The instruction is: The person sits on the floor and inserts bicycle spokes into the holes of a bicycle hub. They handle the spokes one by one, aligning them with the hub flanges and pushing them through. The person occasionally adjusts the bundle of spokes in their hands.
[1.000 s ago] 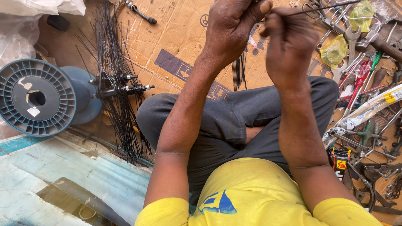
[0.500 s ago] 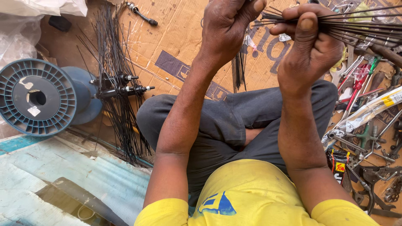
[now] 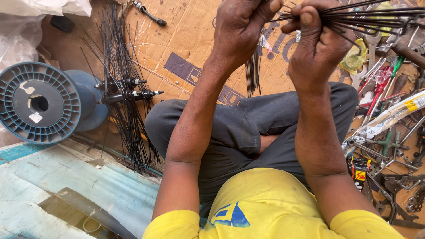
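Note:
My right hand (image 3: 316, 46) is closed around a bundle of thin black spokes (image 3: 372, 17) that fans out to the right at the top of the view. My left hand (image 3: 241, 26) is raised beside it, fingers curled near the ends of the bundle; whether it pinches a spoke is hidden. Both forearms rise from my lap, over grey trousers and a yellow shirt.
Two black wheel hubs (image 3: 128, 90) with loose spokes spread out lie on brown cardboard (image 3: 186, 40) at left. A blue plastic reel (image 3: 40, 104) stands beside them. A small bunch of spokes (image 3: 253, 73) lies on the cardboard. Wrenches and tools (image 3: 385, 84) crowd the right side.
My right hand turned and brought the spoke bundle into view, pointing right. Both hands have come closer to the camera.

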